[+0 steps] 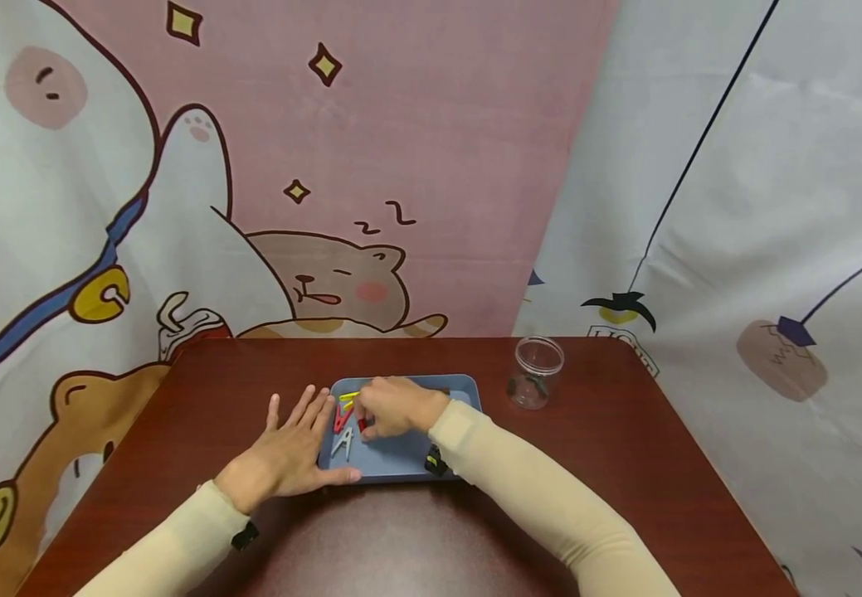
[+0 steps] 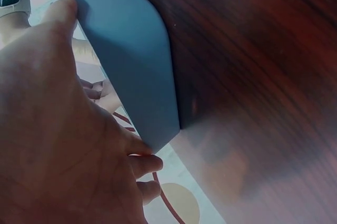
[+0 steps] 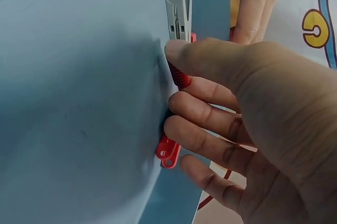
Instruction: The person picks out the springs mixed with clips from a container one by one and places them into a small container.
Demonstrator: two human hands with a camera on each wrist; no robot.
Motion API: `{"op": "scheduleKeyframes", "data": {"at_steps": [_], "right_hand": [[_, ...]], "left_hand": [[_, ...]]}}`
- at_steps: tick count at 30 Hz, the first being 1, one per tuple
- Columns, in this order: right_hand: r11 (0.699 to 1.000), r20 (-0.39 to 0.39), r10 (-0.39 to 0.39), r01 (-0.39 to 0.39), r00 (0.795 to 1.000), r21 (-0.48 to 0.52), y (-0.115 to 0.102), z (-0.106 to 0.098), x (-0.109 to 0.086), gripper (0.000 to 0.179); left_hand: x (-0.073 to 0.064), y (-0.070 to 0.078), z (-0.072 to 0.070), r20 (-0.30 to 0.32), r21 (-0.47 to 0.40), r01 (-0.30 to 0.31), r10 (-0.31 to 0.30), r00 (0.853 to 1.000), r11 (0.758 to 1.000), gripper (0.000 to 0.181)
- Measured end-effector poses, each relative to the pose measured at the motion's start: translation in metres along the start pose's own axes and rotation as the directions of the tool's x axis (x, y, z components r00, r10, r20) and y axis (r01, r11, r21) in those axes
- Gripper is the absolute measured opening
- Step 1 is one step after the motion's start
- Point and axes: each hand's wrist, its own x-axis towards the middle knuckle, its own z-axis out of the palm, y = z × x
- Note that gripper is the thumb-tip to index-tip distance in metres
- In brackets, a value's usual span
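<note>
A shallow blue tray sits on the table. My left hand rests at its left front corner, fingers spread and straight, thumb along the front rim. The left wrist view shows the fingertips at the tray's outer wall. My right hand reaches into the tray and pinches a dark red ribbed piece between thumb and index finger; its full shape is hidden. Beside it lie a white clothespin, a red clothespin and yellow clothespins, along the tray's left side.
Behind the tray to the right stands a clear jar with something dark green at its bottom. The dark red-brown table ends at a cartoon-printed cloth hanging behind and around it.
</note>
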Motion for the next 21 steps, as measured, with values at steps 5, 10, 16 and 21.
{"op": "scheduleKeyframes", "data": {"at_steps": [5,10,16,21], "right_hand": [[1.000,-0.010,0.003,-0.002,1.000,0.031,0.000,-0.004,-0.005,0.030],[0.999,-0.013,0.018,-0.017,1.000,0.033,0.001,-0.006,-0.008,0.033],[0.999,-0.040,0.027,-0.026,0.999,0.038,0.002,-0.007,-0.013,0.037],[0.998,-0.053,0.032,-0.029,0.998,0.053,0.003,-0.010,-0.021,0.037]], "left_hand": [[0.000,0.000,-0.002,-0.001,0.005,-0.002,0.002,1.000,1.000,0.142],[-0.002,0.000,-0.002,-0.010,0.000,0.003,-0.003,1.000,1.000,0.141],[-0.002,0.000,-0.001,-0.016,0.002,0.007,-0.007,1.000,1.000,0.140],[-0.001,0.000,-0.001,-0.009,-0.003,0.004,-0.004,1.000,1.000,0.141]]}}
